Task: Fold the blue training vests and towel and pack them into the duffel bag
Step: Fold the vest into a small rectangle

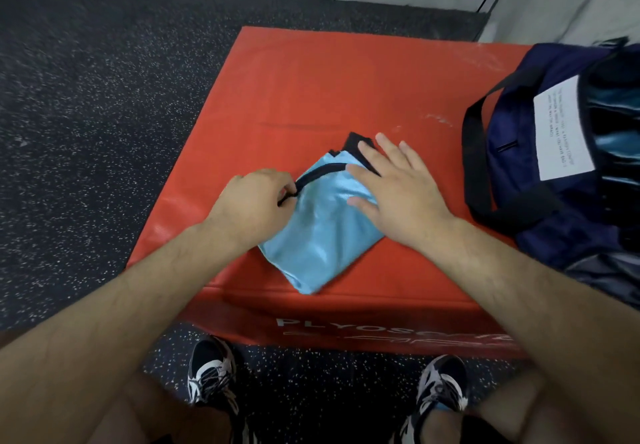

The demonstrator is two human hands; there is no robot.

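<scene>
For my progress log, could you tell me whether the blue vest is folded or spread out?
Folded: the blue vest lies as a compact, layered packet on the red box.

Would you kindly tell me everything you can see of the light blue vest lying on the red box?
The vest is light blue, shiny, thin fabric with black trim along a curved edge and a black part poking out at its far end. It is folded into a compact, roughly rectangular bundle and lies flat and slanted on the red padded box, left of the duffel bag and apart from it. The left hand pinches the trim at its left edge; the right hand presses flat on its far right part.
</scene>
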